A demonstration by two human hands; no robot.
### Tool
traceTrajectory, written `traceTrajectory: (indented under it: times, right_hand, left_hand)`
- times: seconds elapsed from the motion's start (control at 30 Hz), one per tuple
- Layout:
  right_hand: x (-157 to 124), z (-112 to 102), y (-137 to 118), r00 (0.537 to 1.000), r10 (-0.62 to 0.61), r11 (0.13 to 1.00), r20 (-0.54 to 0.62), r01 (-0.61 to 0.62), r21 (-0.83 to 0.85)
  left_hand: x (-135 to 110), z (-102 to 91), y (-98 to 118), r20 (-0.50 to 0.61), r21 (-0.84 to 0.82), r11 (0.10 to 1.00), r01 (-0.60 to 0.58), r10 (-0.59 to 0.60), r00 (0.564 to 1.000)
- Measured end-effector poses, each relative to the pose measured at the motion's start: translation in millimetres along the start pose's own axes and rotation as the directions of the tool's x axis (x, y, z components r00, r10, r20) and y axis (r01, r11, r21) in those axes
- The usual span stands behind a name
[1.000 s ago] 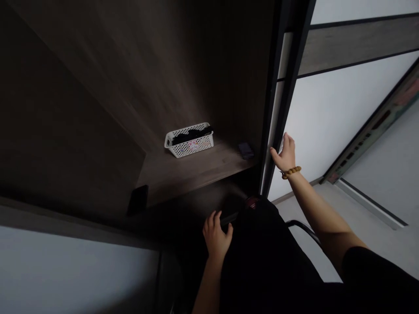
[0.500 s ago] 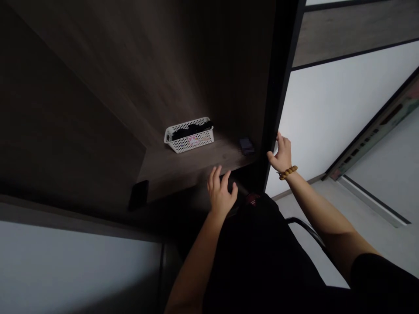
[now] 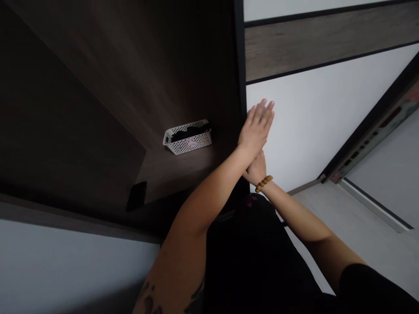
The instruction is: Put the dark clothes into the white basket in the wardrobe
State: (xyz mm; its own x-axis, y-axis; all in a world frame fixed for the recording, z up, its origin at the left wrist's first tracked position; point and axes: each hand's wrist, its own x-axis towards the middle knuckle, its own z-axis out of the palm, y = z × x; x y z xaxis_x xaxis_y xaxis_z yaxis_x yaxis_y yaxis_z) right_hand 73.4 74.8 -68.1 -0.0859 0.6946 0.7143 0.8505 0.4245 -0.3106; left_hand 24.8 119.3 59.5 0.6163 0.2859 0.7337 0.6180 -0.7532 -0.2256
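The wardrobe's white sliding door (image 3: 301,117) has a dark vertical frame edge (image 3: 241,78). My left hand (image 3: 254,131) lies flat across that edge and the white panel, fingers stretched out. Just below, my right hand (image 3: 256,169), with a brown beaded bracelet (image 3: 263,183) on its wrist, rests against the same edge. Its thumb points left, apart from the fingers, which are mostly hidden behind my left hand. Neither hand shows a held object.
Inside the dark wood compartment, a white perforated basket (image 3: 193,143) with dark contents stands on the shelf (image 3: 157,170). A black rectangular object (image 3: 136,196) is at the shelf's left end. A white panel (image 3: 72,261) lies lower left. Pale floor (image 3: 343,218) shows at right.
The sliding door has moved left, narrowing the opening and covering a small dark object on the shelf. My left hand has come up onto the door; my right hand has moved left with it.
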Motion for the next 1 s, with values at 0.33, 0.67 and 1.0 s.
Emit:
traceTrajectory:
  times: [0.33,0.67,1.0]
  right_hand:
    - [4.4,-23.6,24.7,0.977,0.015,0.995,-0.213,0.006,0.096]
    - [34.3,-105.9,225.8,0.954,0.191,0.959,-0.229,-0.232,-0.165]
    - [7.1,-93.1,127.5,0.973,0.117,0.982,-0.197,-0.143,-0.124]
  left_hand:
    - [-44.2,-38.0,-39.6,0.232,0.053,0.989,0.139,-0.147,0.961]
    - [-85.4,-112.5,-25.4,0.237,0.309,0.934,0.179,-0.258,0.937]
    - [-98.0,-117.4,27.0,0.183,0.337,0.876,0.346,-0.421,0.889]
